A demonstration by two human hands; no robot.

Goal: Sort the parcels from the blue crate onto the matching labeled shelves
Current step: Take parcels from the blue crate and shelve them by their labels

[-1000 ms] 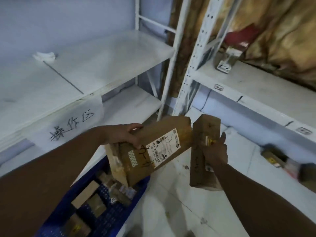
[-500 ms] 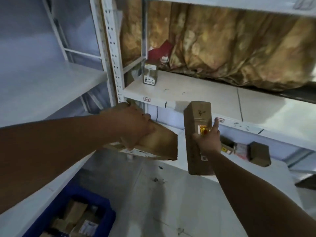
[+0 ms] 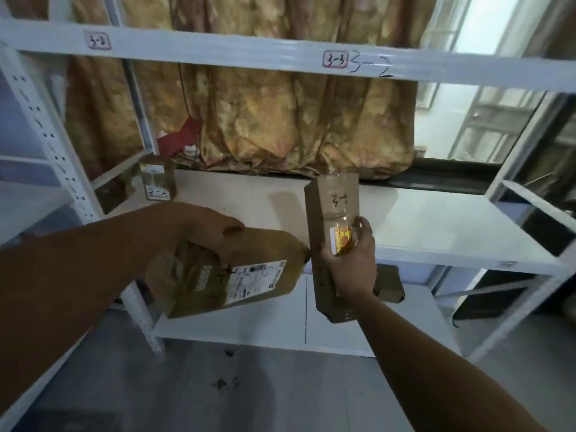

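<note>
My left hand [image 3: 199,232] grips a wide brown cardboard parcel [image 3: 249,275] from above; it carries a white shipping label and hangs tilted in front of the shelving. My right hand [image 3: 350,266] holds a tall narrow brown parcel [image 3: 332,219] upright, with handwritten digits near its top and a yellow sticker by my fingers. Both parcels hover before the middle white shelf [image 3: 436,232]. The beam above [image 3: 218,53] bears red-framed labels "3-2" [image 3: 98,42] and "3-3" [image 3: 335,60]. The blue crate is out of view.
A small labelled parcel [image 3: 157,182] stands at the middle shelf's back left. Another brown box [image 3: 391,285] lies on the low shelf behind my right wrist. A gold curtain [image 3: 280,120] hangs behind; a perforated white upright [image 3: 46,135] rises at left, grey floor below.
My view has swung right and up from the blue crate to face the labelled shelving. Both hands kept their parcels and carried them closer to the middle shelf.
</note>
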